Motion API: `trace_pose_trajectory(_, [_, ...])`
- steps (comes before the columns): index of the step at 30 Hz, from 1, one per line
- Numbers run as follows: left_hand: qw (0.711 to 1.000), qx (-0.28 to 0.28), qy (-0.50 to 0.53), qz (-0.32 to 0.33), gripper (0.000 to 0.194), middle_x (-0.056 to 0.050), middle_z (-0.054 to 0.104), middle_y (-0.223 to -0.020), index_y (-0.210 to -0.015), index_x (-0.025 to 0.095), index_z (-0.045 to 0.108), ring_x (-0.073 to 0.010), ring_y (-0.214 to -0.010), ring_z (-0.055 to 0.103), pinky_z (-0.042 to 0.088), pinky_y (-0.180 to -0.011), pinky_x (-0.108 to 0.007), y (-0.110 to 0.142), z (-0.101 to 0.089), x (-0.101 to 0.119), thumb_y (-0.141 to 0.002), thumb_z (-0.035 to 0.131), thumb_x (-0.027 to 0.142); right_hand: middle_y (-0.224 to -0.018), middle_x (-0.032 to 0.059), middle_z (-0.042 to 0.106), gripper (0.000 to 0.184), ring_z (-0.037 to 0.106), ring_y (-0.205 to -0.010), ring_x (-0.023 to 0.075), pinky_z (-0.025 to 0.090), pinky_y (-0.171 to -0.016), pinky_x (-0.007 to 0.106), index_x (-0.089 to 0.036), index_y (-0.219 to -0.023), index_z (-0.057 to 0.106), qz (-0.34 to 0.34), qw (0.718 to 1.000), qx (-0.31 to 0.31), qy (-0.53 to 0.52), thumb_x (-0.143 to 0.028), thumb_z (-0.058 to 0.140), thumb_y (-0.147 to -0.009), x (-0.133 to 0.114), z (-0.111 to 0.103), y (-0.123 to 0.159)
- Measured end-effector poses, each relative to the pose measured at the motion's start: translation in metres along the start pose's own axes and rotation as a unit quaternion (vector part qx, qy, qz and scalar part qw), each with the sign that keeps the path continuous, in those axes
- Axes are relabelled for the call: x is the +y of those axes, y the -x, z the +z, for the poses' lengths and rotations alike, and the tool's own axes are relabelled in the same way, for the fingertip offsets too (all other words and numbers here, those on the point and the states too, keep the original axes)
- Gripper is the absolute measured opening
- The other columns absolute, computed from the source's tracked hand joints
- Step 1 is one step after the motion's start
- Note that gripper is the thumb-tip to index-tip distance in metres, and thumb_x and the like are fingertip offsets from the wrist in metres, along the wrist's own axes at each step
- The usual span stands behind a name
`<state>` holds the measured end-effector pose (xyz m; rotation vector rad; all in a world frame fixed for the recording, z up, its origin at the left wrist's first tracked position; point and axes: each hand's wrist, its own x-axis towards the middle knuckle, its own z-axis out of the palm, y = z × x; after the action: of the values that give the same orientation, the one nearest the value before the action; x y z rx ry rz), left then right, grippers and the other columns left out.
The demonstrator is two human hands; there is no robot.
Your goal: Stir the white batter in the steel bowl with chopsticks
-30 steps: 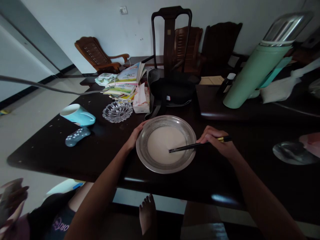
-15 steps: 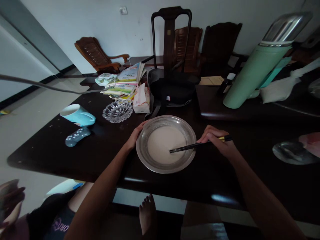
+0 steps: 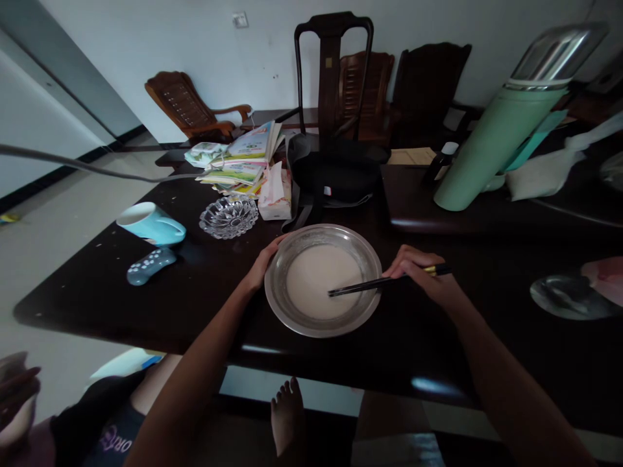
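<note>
A wide metal bowl (image 3: 275, 310) stands on the dark table in front of me, holding a pale, milky batter-like liquid (image 3: 316, 272). My left hand (image 3: 261, 264) grips the bowl's left side, its fingers partly hidden behind the rim. On the other side, my right hand (image 3: 421, 269) is closed round a pair of black chopsticks (image 3: 365, 285) with gold bands near the top. The chopsticks slant over the right rim, and their tips dip into the liquid near the middle of the bowl.
Left on the table (image 3: 204, 311) are a light blue mug (image 3: 148, 224), a game controller (image 3: 150, 266) and a glass dish (image 3: 228, 217). Behind the bowl sit a tissue box (image 3: 276, 201), books (image 3: 253, 146) and a black bag (image 3: 341, 172). A green thermos (image 3: 501, 143) stands right. Another person's hand (image 3: 19, 395) shows lower left.
The chopstick tips have shifted very slightly left in the liquid. At lower left, the other person's hand has moved a little to the left. The bowl and my left hand stay put.
</note>
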<state>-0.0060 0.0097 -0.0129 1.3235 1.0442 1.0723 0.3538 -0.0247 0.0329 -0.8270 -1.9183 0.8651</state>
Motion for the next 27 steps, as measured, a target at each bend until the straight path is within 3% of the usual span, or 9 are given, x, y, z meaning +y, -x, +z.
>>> trace_pose_trajectory(4, [1.000,0.002,-0.005,0.002,0.058,-0.009,0.062,-0.134,-0.134,0.016,0.057,-0.0328,-0.128,0.050,0.031,-0.114,-0.049,0.000,0.000,0.000,-0.087,0.046,0.049,-0.089,0.0023,0.077,0.015,0.063,-0.085,0.0202,0.051,-0.076,0.037,-0.026,-0.091,0.073,-0.030,0.998,-0.045,0.036,-0.026,0.058,-0.093,0.002,0.023,-0.003])
trace_pose_trajectory(6, [1.000,0.003,-0.009,0.004,0.058,-0.009,0.061,-0.134,-0.132,0.016,0.058,-0.0328,-0.127,0.050,0.031,-0.114,-0.049,0.000,0.000,0.001,-0.087,0.047,0.049,-0.093,0.0025,0.077,0.012,0.063,-0.086,0.0205,0.051,-0.079,0.038,-0.026,-0.092,0.073,-0.048,0.997,-0.038,0.049,-0.026,0.061,-0.092,0.005,0.025,-0.003])
trace_pose_trajectory(9, [1.000,0.001,-0.003,0.004,0.058,-0.010,0.060,-0.137,-0.133,0.015,0.058,-0.0326,-0.127,0.050,0.032,-0.113,-0.048,0.000,0.000,0.001,-0.087,0.047,0.049,-0.090,0.0030,0.076,0.015,0.065,-0.085,0.0206,0.050,-0.078,0.038,-0.025,-0.085,0.072,-0.019,0.998,0.014,0.061,-0.028,0.060,-0.092,0.006,0.014,-0.002])
trace_pose_trajectory(12, [1.000,-0.003,0.002,0.002,0.058,-0.011,0.059,-0.138,-0.134,0.015,0.056,-0.0326,-0.127,0.050,0.033,-0.112,-0.048,0.000,0.000,0.000,-0.087,0.047,0.048,-0.079,0.0033,0.073,0.029,0.066,-0.077,0.0198,0.050,-0.072,0.036,-0.024,-0.075,0.071,0.012,0.998,0.050,0.021,-0.031,0.052,-0.096,0.003,-0.001,0.001])
trace_pose_trajectory(15, [1.000,-0.004,-0.001,0.003,0.058,-0.011,0.061,-0.134,-0.133,0.015,0.056,-0.0329,-0.127,0.051,0.035,-0.111,-0.048,0.000,0.000,0.001,-0.087,0.046,0.048,-0.076,0.0035,0.073,0.033,0.065,-0.074,0.0192,0.050,-0.068,0.035,-0.024,-0.073,0.071,0.005,1.000,0.019,-0.013,-0.031,0.049,-0.098,0.000,0.000,0.001])
trace_pose_trajectory(20, [1.000,0.003,-0.020,0.008,0.060,-0.011,0.062,-0.133,-0.132,0.014,0.058,-0.0339,-0.127,0.049,0.032,-0.112,-0.048,0.000,0.000,0.001,-0.086,0.047,0.051,-0.089,0.0026,0.077,0.016,0.063,-0.083,0.0198,0.051,-0.075,0.037,-0.026,-0.090,0.074,-0.038,0.998,-0.041,0.032,-0.026,0.058,-0.093,0.002,0.023,-0.002])
trace_pose_trajectory(24, [1.000,0.009,-0.012,-0.002,0.061,-0.011,0.063,-0.132,-0.132,0.015,0.058,-0.0344,-0.126,0.051,0.033,-0.112,-0.049,0.000,0.000,0.001,-0.085,0.048,0.052,-0.090,0.0031,0.077,0.014,0.064,-0.086,0.0207,0.050,-0.078,0.038,-0.026,-0.088,0.073,-0.027,0.998,0.007,0.060,-0.027,0.060,-0.092,0.006,0.017,-0.002])
trace_pose_trajectory(27, [1.000,0.004,-0.003,0.001,0.060,-0.011,0.063,-0.131,-0.132,0.015,0.058,-0.0341,-0.125,0.051,0.033,-0.112,-0.049,0.000,0.000,0.001,-0.086,0.048,0.051,-0.079,0.0032,0.074,0.027,0.065,-0.077,0.0199,0.050,-0.072,0.037,-0.024,-0.077,0.072,0.006,0.998,0.053,0.037,-0.031,0.054,-0.096,0.005,0.003,0.000])
